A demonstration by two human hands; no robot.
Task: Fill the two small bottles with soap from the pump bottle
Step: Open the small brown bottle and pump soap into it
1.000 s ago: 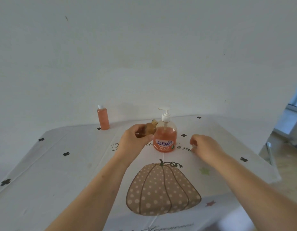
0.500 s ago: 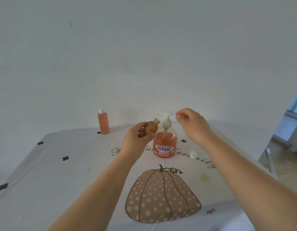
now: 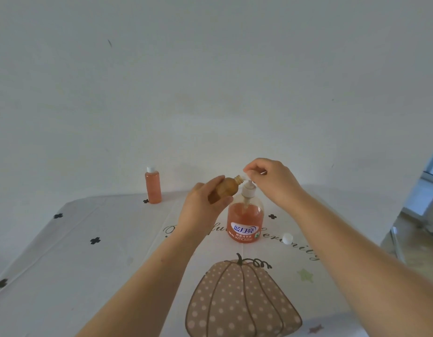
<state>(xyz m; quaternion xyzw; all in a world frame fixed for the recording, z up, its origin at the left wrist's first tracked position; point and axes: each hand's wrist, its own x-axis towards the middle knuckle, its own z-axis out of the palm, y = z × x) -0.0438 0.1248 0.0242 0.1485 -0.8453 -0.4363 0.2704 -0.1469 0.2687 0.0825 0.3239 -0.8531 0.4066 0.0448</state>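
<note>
**Change.** A second ago the right hand (image 3: 271, 183) was low on the table (image 3: 64, 251), right of the pump bottle (image 3: 244, 220). It now sits on top of the pump head with its fingers curled over it, thumb and forefinger close to the nozzle (image 3: 245, 177). Whether it is pressing yet cannot be told, and no soap stream is visible.

The left hand (image 3: 203, 205) grips the brown bottle (image 3: 225, 188) round its body. The bottle is tilted, its open mouth pointing up and to the right. That mouth is now touching or just beside the nozzle tip; half a second ago it was lower and short of it.

A white cap (image 3: 287, 238) lies on the cloth to the right of the pump bottle, apart from it.

**Meaning (judgement).**
- Uncapping is done and the mouth is lined up, so pumping into the brown bottle is the step in hand.
- The capped bottle (image 3: 153, 187) stands upright at the far left, orange nearly to its shoulder. It looks already filled, which puts the task about half done.

**Edges and room.**
- The pump bottle stands mid-table, with the pumpkin print (image 3: 239, 300) between it and the person, well in from the near edge.
- The back edge meets the wall (image 3: 210, 93) close behind it.
- The right edge drops away not far beyond the cap. The cap is round and could roll that way if the right forearm brushes it.
- The widest stretch of cloth lies to the left, between the hands and the capped bottle, and suits setting the brown bottle down.
- Neither hand steadies the pump bottle's base, so an off-centre press may rock it.
</note>
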